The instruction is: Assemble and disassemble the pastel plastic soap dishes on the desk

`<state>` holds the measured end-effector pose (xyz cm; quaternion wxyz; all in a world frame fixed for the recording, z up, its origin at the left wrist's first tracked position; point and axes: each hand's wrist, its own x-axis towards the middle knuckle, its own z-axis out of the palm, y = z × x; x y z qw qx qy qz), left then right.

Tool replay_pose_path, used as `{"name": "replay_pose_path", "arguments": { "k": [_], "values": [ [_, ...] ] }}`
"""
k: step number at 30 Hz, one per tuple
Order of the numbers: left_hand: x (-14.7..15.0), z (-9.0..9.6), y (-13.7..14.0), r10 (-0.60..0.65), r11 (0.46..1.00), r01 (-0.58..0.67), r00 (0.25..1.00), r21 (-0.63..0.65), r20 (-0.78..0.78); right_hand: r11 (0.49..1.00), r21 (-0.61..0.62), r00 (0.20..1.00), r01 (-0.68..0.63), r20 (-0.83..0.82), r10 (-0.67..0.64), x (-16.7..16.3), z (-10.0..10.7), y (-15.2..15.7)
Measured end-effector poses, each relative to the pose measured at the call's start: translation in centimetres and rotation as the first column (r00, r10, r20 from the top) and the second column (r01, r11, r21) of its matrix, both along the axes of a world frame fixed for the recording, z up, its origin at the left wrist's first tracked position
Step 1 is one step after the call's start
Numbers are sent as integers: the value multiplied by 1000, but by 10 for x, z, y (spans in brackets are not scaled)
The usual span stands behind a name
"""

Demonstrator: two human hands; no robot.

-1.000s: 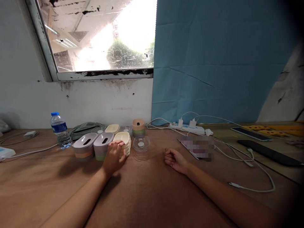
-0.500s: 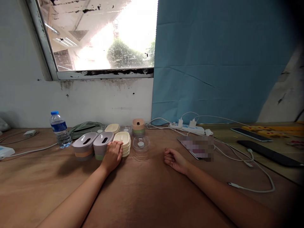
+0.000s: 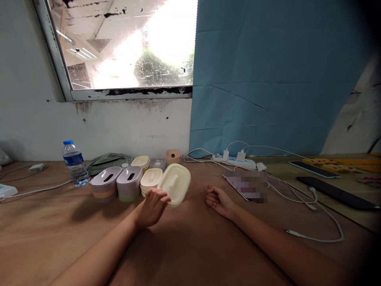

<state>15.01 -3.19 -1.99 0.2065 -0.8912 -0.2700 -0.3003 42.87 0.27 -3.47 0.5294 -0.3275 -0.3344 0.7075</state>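
Note:
My left hand pinches the near left edge of a cream lid, tilted up above the table with its flat side towards me. Just left and behind is the stack of cream lids it touched before. Beside that stack stand two lilac-topped boxes with slotted tops. The clear container seen earlier is hidden behind the raised lid. My right hand rests on the table with its fingers curled in, nothing visible in them.
A water bottle and a green cloth bag are at left. Behind are more cream lids and a peach-topped box. To the right lie a power strip, a partly blurred phone, white cables and a black phone.
My left hand has taken a cream lid from the top of the stack and moved right with it, tilting it up in front of the clear container. My right hand stays put.

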Motion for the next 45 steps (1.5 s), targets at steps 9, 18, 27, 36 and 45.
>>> {"name": "replay_pose_path", "arguments": {
  "k": [9,18,27,36,45],
  "values": [
    [21,9,-14,-297,896,200,933,-396,-201,981,139,991,137,-14,-137,2,1,3],
    [11,14,-3,-386,760,241,915,-603,-121,955,279,969,98,191,-156,-5,3,-3],
    [3,8,4,-420,708,345,907,-616,26,872,486,745,-53,601,-290,-11,-2,-6],
    [6,5,5,-158,855,156,987,-494,38,634,724,278,-271,690,-668,-47,45,76],
    [7,4,8,-44,862,102,991,-497,127,655,705,-76,-270,663,-745,-105,55,132]
  ]
}}
